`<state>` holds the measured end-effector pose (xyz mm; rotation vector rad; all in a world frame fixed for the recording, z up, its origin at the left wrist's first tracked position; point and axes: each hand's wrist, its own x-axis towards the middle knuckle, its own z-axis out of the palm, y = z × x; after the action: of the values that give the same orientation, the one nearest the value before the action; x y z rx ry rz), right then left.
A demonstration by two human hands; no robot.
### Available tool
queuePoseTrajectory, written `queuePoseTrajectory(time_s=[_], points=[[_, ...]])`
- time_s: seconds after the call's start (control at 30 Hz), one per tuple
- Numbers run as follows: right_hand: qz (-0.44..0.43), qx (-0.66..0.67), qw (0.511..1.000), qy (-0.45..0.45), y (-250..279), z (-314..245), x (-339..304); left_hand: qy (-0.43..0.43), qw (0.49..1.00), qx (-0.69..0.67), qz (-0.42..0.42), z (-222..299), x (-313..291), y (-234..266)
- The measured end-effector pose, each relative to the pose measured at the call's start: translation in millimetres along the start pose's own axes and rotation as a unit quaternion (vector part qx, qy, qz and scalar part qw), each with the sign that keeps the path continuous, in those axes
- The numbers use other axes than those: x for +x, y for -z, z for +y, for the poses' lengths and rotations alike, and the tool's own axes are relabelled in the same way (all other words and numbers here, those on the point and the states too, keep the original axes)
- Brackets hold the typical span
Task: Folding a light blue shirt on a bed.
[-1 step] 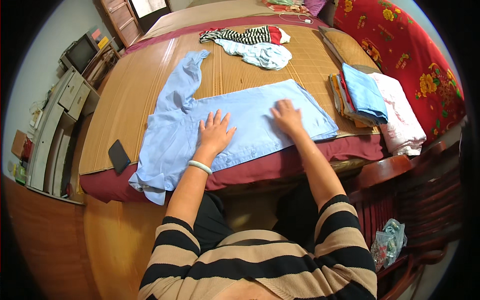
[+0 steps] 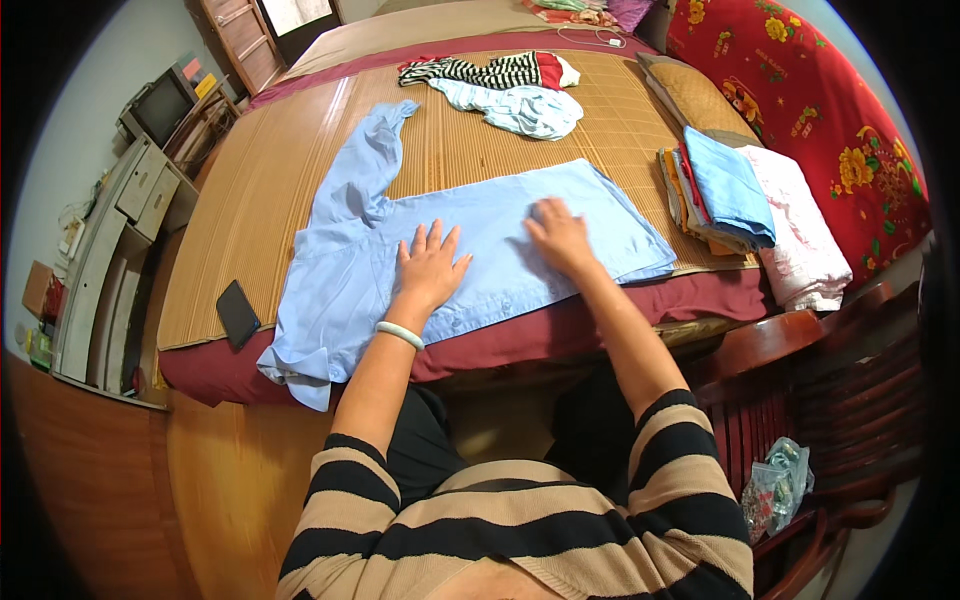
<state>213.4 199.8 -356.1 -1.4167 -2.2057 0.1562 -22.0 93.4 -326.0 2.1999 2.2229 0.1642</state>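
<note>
On a bed (image 2: 500, 350) topped with a woven mat (image 2: 240, 215), we see a light blue shirt (image 2: 480, 250) spread out.

Its cloth lies under the left hand (image 2: 430, 270), which rests flat with fingers spread apart; the right hand (image 2: 562, 238) is slightly blurred over the shirt, fingers loosely parted and gripping nothing, and we cannot tell whether its palm touches. The shirt lies along the bed's near edge, buttons (image 2: 506, 303) toward us, one sleeve (image 2: 365, 160) stretching to the far side. Around it we find a pale bangle (image 2: 400, 334) on the left wrist, a dark phone (image 2: 238, 313) to the left, and folded clothes (image 2: 732, 195) to the right, beside a pale pink cloth (image 2: 800, 230). Farther off, a striped garment (image 2: 490, 72) touches a pale blue one (image 2: 530, 112).
</note>
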Motion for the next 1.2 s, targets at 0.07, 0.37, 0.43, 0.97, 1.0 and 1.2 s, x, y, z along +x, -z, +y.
queuePoseTrajectory(time_s=[0.07,0.37,0.43,0.97,1.0,1.2], points=[[-0.039,0.012,0.992,0.118,-16,-38,-1,-0.003,1.0,-0.008,0.006,-1,1,-4],[-0.108,-0.043,0.986,0.117,-32,-40,35,-0.003,1.0,-0.019,0.016,-3,0,-11],[-0.091,-0.075,0.992,0.036,-27,-6,47,-0.004,1.0,-0.022,0.011,-3,-3,-9],[-0.039,-0.033,0.997,0.054,-11,-62,0,-0.006,1.0,-0.024,0.01,-18,-6,-9],[-0.071,-0.023,0.993,0.088,-21,-67,-8,-0.011,0.999,-0.028,0.017,-14,-3,-11],[-0.118,-0.016,0.985,0.128,-8,-55,-16,-0.004,0.999,-0.026,0.02,-19,-4,-13]])
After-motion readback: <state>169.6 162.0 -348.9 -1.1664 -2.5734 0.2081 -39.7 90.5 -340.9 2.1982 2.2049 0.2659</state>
